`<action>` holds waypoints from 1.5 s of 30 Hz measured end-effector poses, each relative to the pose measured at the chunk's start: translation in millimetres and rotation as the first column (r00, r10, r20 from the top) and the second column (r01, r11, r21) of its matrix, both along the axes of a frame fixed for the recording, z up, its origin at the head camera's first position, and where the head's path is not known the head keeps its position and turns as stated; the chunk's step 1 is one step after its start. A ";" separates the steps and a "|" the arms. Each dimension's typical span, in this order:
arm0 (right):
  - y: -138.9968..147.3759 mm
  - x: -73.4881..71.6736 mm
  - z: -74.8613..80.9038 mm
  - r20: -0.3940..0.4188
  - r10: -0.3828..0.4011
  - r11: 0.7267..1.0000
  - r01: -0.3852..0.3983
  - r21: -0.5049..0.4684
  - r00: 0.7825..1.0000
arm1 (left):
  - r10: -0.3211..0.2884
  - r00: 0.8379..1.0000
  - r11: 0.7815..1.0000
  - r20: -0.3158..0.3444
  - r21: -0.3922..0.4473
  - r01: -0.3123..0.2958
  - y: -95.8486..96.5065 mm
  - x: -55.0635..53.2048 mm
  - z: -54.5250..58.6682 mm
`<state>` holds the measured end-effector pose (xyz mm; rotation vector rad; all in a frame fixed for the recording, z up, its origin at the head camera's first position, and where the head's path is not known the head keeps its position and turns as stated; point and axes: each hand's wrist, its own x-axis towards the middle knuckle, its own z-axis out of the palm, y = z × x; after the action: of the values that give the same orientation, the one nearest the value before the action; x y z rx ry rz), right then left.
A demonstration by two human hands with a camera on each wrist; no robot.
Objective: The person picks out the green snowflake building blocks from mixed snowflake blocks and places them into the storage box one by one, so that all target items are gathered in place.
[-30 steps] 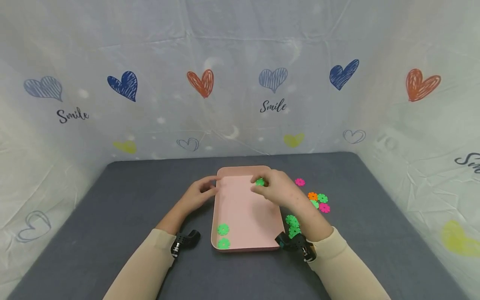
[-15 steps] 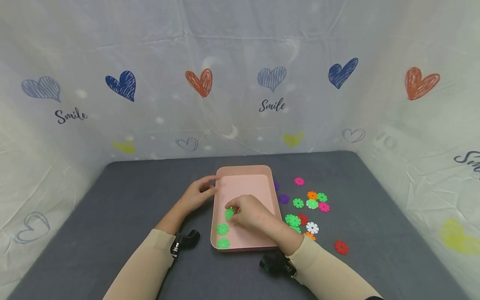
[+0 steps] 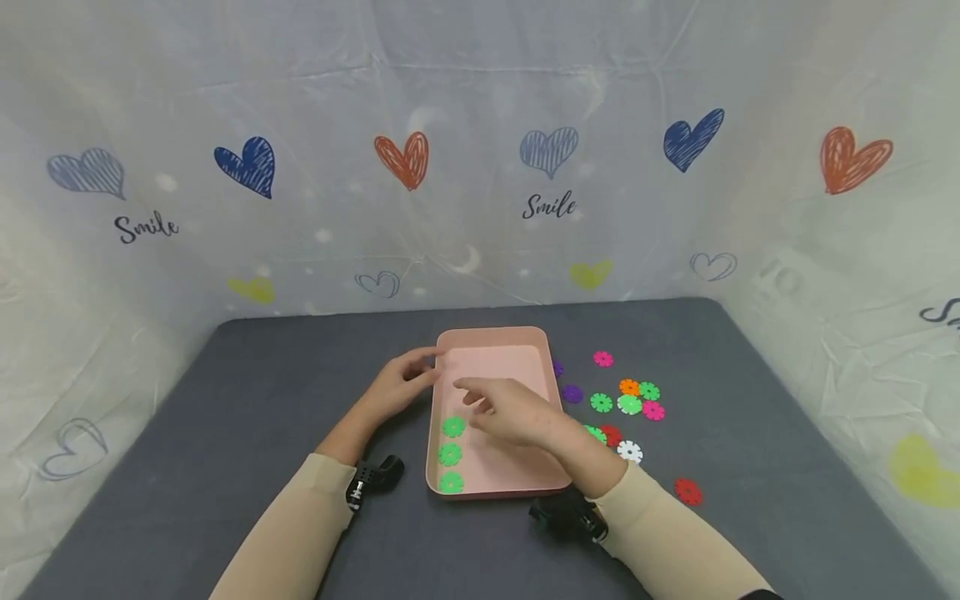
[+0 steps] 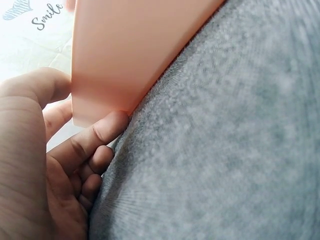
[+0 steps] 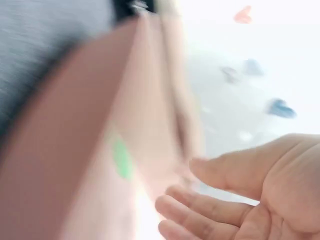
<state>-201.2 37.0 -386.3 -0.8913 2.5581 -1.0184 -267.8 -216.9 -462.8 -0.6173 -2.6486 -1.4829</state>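
A pink rectangular tray (image 3: 498, 327) stands on the dark table. Three green flower-shaped discs (image 3: 453, 427) lie in a column along its left side, apart from one another. My left hand (image 3: 396, 387) rests at the tray's left edge; in the left wrist view, fingertips (image 4: 112, 122) touch its outer wall (image 4: 130, 50). Over the tray's middle is my right hand (image 3: 510, 410), fingers loosely bent and holding nothing. The blurred right wrist view shows that hand (image 5: 240, 200) with thumb and fingers apart and a green disc (image 5: 121, 159) in the tray.
Loose discs lie right of the tray: purple (image 3: 572, 394), pink (image 3: 603, 358), orange (image 3: 629, 387), green (image 3: 601, 402), white (image 3: 630, 452) and red (image 3: 687, 492). My right forearm covers part of this group. A patterned curtain (image 3: 480, 208) hangs behind the table.
My right hand has carried a green disc from the tray's upper right to the left column and let go of it, then drawn slightly away. The left hand has stayed at the tray's edge.
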 end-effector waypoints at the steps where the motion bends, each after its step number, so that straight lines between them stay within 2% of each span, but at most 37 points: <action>1: 7.3 -2.0 6.5 -0.005 -0.003 1.000 0.003 -0.004 1.000 | 0.000 1.000 1.000 0.002 0.001 0.000 0.4 -0.4 -0.3; 3: 24.7 -8.7 18.3 -0.033 -0.041 0.999 0.041 0.005 0.999 | 0.003 1.000 1.000 0.010 0.000 -0.003 1.3 -0.9 -0.2; 6: 56.0 -22.1 28.6 -0.091 -0.160 0.981 0.169 0.092 0.983 | 0.013 1.000 1.000 0.015 -0.012 -0.013 2.2 -1.3 0.7; 8: 77.3 -31.3 28.8 -0.114 -0.255 0.945 0.272 0.179 0.960 | 0.015 1.000 1.000 0.013 -0.024 -0.015 2.1 -1.1 1.1; 11: 103.7 -41.6 21.5 -0.115 -0.356 0.868 0.374 0.327 0.927 | 0.015 1.000 0.999 0.013 -0.038 -0.015 1.8 -0.9 0.6; 13: 114.7 -44.5 15.3 -0.084 -0.390 0.825 0.389 0.410 0.917 | 0.012 1.000 0.999 0.019 -0.041 -0.011 1.5 -0.4 -0.2; 17: 121.0 -48.5 -0.2 -0.053 -0.405 0.764 0.369 0.530 0.913 | 0.011 0.999 0.999 0.036 -0.044 -0.009 1.5 1.0 -0.7; 19: 119.4 -49.7 -4.8 -0.059 -0.403 0.740 0.363 0.567 0.913 | 0.009 0.999 0.999 0.036 -0.043 -0.007 2.1 1.6 0.0; 22: 115.8 -50.8 -7.0 -0.072 -0.398 0.723 0.361 0.589 0.915 | 0.009 1.000 0.999 0.028 -0.037 -0.008 2.9 1.1 0.7; 24: 115.4 -49.0 -4.1 -0.053 -0.381 0.745 0.341 0.573 0.923 | 0.004 1.000 1.000 0.020 -0.030 -0.004 3.0 0.5 0.6; 27: 118.4 -47.8 1.6 0.039 -0.360 0.822 0.296 0.487 0.932 | 0.004 1.000 1.000 0.013 -0.024 -0.004 2.5 -0.1 -0.2; 29: 120.5 -46.7 7.0 0.094 -0.346 0.875 0.285 0.391 0.933 | 0.000 1.000 1.000 0.010 -0.023 0.000 2.1 0.6 -0.3; 31: 119.6 -44.7 13.8 0.100 -0.339 0.908 0.297 0.296 0.935 | -0.001 1.000 1.000 0.011 -0.021 0.001 2.0 1.5 0.0; 36: 98.7 -35.2 32.7 0.022 -0.348 0.933 0.344 0.104 0.937 | -0.007 1.000 1.000 0.008 -0.021 0.008 1.3 1.6 1.1; 38: 85.2 -30.7 37.2 0.033 -0.325 0.945 0.324 0.038 0.945 | -0.006 1.000 1.000 0.004 -0.020 0.007 0.9 1.5 1.8; 42: 58.7 -23.1 36.5 0.062 -0.253 0.965 0.256 -0.053 0.965 | -0.001 1.000 1.000 0.000 -0.016 0.001 0.6 1.1 2.4; 45: 43.0 -20.1 30.0 0.062 -0.217 0.966 0.223 -0.128 0.974 | -0.004 1.000 1.000 0.000 -0.019 0.004 0.7 0.5 2.3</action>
<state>-221.3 80.0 -356.4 -0.6137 2.6171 -1.2709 -267.2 -216.2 -460.5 -0.6241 -2.6659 -1.4608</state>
